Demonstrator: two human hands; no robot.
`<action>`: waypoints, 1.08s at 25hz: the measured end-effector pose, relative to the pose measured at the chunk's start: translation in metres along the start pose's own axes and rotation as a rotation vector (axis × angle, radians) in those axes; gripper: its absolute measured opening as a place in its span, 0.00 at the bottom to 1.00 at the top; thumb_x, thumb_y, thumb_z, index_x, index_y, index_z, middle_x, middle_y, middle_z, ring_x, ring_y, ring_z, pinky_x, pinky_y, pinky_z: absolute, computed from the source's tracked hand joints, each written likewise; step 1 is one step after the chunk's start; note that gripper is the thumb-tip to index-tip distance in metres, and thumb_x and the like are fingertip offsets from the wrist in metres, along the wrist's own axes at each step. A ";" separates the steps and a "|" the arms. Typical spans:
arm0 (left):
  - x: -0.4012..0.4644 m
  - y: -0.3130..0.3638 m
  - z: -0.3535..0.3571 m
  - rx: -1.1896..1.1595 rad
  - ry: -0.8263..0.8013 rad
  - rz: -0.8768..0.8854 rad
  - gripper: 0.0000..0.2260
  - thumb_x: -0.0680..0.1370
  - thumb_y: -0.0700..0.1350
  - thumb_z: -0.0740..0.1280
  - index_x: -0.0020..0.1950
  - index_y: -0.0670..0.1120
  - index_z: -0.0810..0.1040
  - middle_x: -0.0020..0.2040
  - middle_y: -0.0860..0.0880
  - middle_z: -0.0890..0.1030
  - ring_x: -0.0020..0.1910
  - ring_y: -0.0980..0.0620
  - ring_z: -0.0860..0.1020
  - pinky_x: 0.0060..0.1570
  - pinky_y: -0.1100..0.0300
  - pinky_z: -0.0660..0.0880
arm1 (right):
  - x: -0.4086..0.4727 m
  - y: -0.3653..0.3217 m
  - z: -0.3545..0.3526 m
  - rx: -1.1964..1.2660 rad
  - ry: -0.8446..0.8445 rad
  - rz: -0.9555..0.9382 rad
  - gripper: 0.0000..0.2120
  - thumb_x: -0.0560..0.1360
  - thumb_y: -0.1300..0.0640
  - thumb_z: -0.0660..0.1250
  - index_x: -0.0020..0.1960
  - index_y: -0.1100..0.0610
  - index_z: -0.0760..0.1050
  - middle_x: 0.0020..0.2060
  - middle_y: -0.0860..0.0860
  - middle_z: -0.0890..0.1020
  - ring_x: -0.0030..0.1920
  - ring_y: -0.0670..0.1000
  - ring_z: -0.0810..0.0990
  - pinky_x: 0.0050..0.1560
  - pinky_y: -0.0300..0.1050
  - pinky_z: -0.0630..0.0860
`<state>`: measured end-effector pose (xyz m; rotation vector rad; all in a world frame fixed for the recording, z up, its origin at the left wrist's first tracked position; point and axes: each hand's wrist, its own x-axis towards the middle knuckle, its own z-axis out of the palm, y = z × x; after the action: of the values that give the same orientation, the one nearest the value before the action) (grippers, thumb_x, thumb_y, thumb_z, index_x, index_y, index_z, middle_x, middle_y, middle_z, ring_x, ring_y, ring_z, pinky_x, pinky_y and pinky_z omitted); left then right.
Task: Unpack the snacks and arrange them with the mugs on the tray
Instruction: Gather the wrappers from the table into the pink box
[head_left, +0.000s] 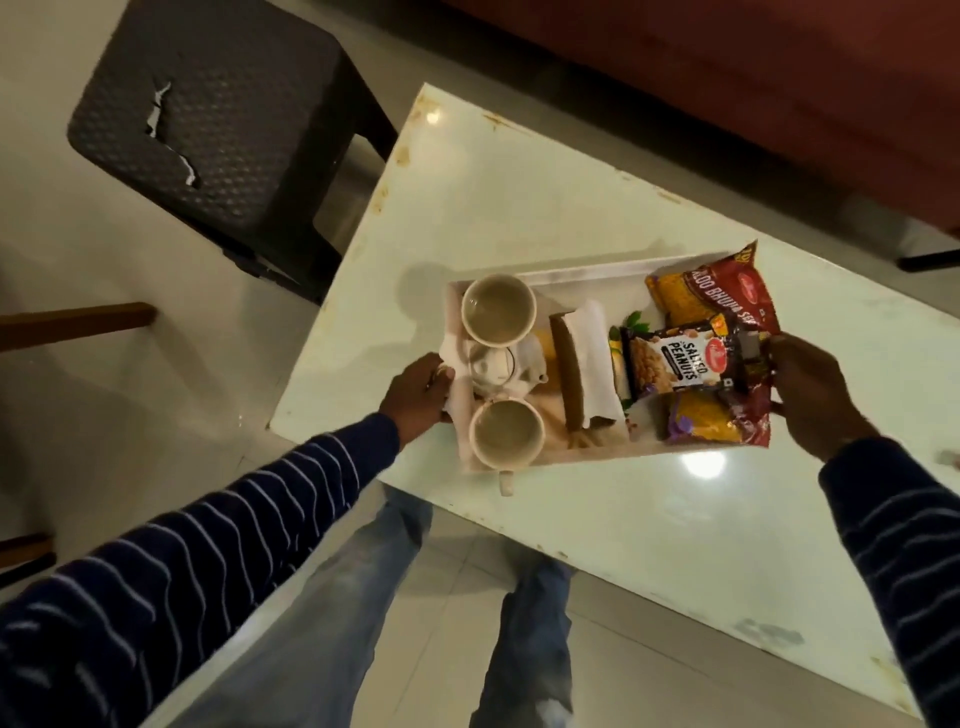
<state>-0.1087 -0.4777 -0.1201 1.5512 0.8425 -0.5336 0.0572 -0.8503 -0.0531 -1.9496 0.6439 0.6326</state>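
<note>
A white tray (582, 274) rests on a pale glossy table (519, 208). At its left end stand two cream mugs, one at the back (497, 317) and one at the front (506, 434), with a small white teapot (493, 371) between them. A brown holder with white napkins (587, 358) lies in the middle. On the right lie a salted peanuts packet (670, 361) and a large red snack bag (722, 322). My left hand (418, 392) grips the tray's left end. My right hand (815, 389) grips the right end over the red bag's edge.
A dark woven plastic stool (208, 124) stands on the tiled floor beyond the table's left corner. A red-brown sofa (779, 78) runs along the far side. My jeans-clad legs (363, 597) are at the table's near edge.
</note>
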 end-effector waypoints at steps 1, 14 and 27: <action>0.004 0.009 0.010 0.057 -0.015 0.024 0.08 0.83 0.43 0.59 0.43 0.46 0.71 0.44 0.43 0.75 0.46 0.44 0.79 0.47 0.44 0.82 | -0.010 0.013 -0.016 0.041 0.011 0.015 0.10 0.78 0.52 0.62 0.43 0.47 0.82 0.41 0.49 0.84 0.43 0.54 0.80 0.47 0.50 0.75; 0.032 0.067 0.108 0.483 -0.055 0.195 0.14 0.82 0.46 0.59 0.36 0.51 0.67 0.37 0.49 0.69 0.37 0.48 0.73 0.44 0.44 0.82 | -0.038 0.145 -0.107 0.435 0.088 0.171 0.11 0.80 0.56 0.62 0.59 0.54 0.80 0.43 0.50 0.82 0.42 0.53 0.81 0.43 0.51 0.78; 0.044 0.050 0.150 0.502 0.007 0.164 0.08 0.82 0.48 0.58 0.50 0.47 0.74 0.45 0.47 0.73 0.44 0.47 0.74 0.38 0.55 0.79 | -0.026 0.158 -0.126 0.459 0.077 0.151 0.13 0.84 0.54 0.56 0.61 0.58 0.75 0.46 0.54 0.79 0.53 0.58 0.76 0.56 0.61 0.73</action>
<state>-0.0231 -0.6151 -0.1458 2.0593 0.6027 -0.6519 -0.0472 -1.0231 -0.0827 -1.5121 0.9043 0.4531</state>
